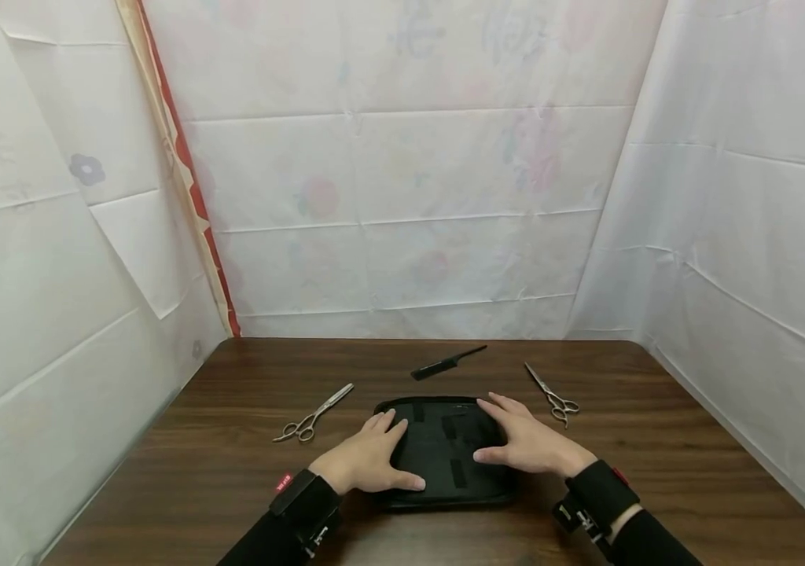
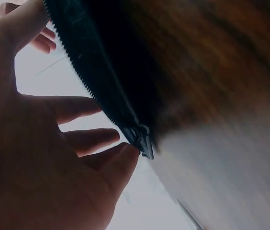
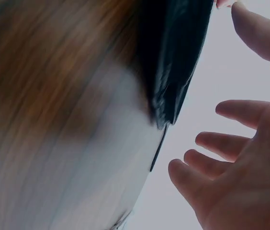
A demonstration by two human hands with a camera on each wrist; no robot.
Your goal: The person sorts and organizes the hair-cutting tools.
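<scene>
A black zippered case [image 1: 438,452] lies on the table with strap loops showing on its upper face. My left hand [image 1: 372,456] spreads over the case's left edge, its fingers straight. In the left wrist view, the fingers of the left hand [image 2: 53,143] are along the zipper teeth [image 2: 73,57], near the corner. My right hand [image 1: 533,436] is at the right edge, fingers and thumb spread. The right wrist view shows a gap between most of the right hand [image 3: 235,158] and the case's side [image 3: 183,57].
Thinning scissors [image 1: 315,414] lie left of the case, and a second pair of scissors [image 1: 551,395] lies to the right. A black tail comb [image 1: 445,364] rests behind it. White sheets [image 1: 402,173] enclose the wooden table [image 1: 197,472] at the back and sides.
</scene>
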